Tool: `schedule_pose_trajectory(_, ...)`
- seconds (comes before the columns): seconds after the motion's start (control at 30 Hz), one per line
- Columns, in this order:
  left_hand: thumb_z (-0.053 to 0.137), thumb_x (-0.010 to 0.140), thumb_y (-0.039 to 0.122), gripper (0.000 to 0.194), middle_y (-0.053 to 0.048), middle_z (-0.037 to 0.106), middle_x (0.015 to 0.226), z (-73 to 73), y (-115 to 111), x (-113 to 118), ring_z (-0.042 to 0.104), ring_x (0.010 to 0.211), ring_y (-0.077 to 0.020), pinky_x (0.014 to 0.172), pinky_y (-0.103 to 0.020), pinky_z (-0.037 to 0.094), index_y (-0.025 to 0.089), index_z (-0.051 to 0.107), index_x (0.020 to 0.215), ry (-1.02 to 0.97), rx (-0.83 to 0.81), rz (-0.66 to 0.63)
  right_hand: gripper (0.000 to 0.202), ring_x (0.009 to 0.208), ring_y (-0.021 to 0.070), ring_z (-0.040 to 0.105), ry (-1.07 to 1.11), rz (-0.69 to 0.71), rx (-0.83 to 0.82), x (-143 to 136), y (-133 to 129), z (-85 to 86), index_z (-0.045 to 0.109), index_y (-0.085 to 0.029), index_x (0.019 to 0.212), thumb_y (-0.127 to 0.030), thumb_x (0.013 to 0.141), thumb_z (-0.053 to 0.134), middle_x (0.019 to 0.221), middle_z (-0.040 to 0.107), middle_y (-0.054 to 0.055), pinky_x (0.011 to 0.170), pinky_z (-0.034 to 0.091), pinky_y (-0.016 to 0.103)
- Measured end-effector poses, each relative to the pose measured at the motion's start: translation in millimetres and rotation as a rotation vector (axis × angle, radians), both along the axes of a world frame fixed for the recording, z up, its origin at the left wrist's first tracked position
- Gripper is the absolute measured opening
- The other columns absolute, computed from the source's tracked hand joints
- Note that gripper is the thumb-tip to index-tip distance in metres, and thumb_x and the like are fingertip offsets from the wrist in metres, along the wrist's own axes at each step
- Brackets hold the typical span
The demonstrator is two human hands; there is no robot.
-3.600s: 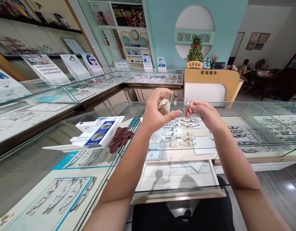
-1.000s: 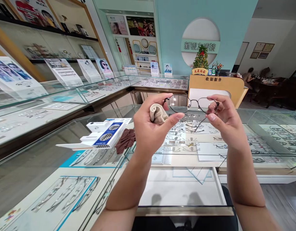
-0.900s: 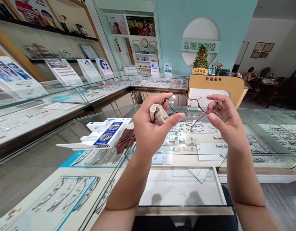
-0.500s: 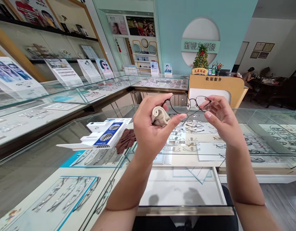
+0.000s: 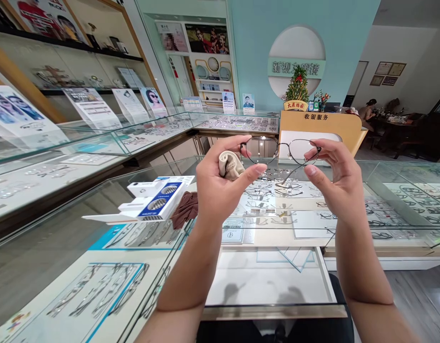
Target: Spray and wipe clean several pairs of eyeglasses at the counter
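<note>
A pair of thin black-framed eyeglasses (image 5: 284, 145) is raised above the glass counter, its lenses facing away and one temple arm hanging down between my hands. My left hand (image 5: 218, 186) pinches the left end of the frame between its fingers. Tucked in that same palm is a crumpled beige cloth (image 5: 229, 165). At the other end, my right hand (image 5: 341, 183) grips the right hinge with its fingers, the thumb held a little apart below the rim.
On the glass top to the left stand an open white-and-blue cardboard box (image 5: 161, 202) and a brown cloth (image 5: 185, 209). Below my hands, a white drawer (image 5: 270, 281) is pulled out. Rows of eyeglasses (image 5: 289, 189) lie inside the glass display case. A cashier desk (image 5: 322, 126) stands behind.
The eyeglasses have levelled out and turned more squarely, their right end shifting right. My right hand has moved slightly right, my left hand slightly left.
</note>
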State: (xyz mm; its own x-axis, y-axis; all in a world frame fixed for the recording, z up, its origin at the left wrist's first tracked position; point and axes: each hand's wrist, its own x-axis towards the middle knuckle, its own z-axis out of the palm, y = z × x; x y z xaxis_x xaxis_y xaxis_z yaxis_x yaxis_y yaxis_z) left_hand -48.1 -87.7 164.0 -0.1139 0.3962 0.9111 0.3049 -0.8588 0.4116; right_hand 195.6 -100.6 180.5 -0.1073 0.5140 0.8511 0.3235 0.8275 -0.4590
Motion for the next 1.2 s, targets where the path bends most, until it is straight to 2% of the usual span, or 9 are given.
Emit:
schedule_pose_trajectory(0.23,0.092,0.081,0.055,0.053,-0.004,0.073,0.106,-2.1,5,-1,0.069,0.087,-0.0182,0.077,-0.035,0.061,0.031,0.076,0.125,-0.017,-0.078,-0.045,0.036,0.105,0.0236,0.073,0.017,-0.072,0.067,-5,-5,0.7,0.068,-0.032,0.131,-0.046,0.098,0.074,0.114,0.073,0.005,0.103,0.061,0.048)
schedule_pose_trajectory(0.53,0.095,0.078,0.05,0.05,-0.002,0.069,0.107,-0.7,6,-2,0.066,0.088,-0.0177,0.084,-0.036,0.06,0.033,0.078,0.122,-0.037,-0.097,-0.014,0.035,0.104,0.0238,0.072,0.034,-0.109,0.13,-7,-6,-0.3,0.068,-0.03,0.129,-0.039,0.096,0.077,0.112,0.073,0.005,0.101,0.062,0.049)
schedule_pose_trajectory(0.9,0.094,0.077,0.056,0.054,-0.003,0.07,0.104,-2.4,8,-2,0.065,0.086,-0.0177,0.08,-0.034,0.059,0.031,0.077,0.122,-0.041,-0.135,-0.03,0.036,0.107,0.0243,0.072,0.058,-0.103,0.089,-8,-5,-0.8,0.071,-0.029,0.129,-0.039,0.095,0.078,0.112,0.075,0.005,0.104,0.061,0.049)
schedule_pose_trajectory(1.2,0.093,0.08,0.054,0.051,-0.002,0.064,0.103,-2.2,2,4,0.067,0.1,-0.0229,0.096,-0.043,0.058,0.031,0.075,0.121,0.003,0.011,0.121,0.037,0.117,0.0238,0.074,0.028,-0.014,-0.062,1,5,-1.6,0.072,-0.032,0.132,-0.042,0.096,0.076,0.122,0.079,0.005,0.112,0.06,0.05)
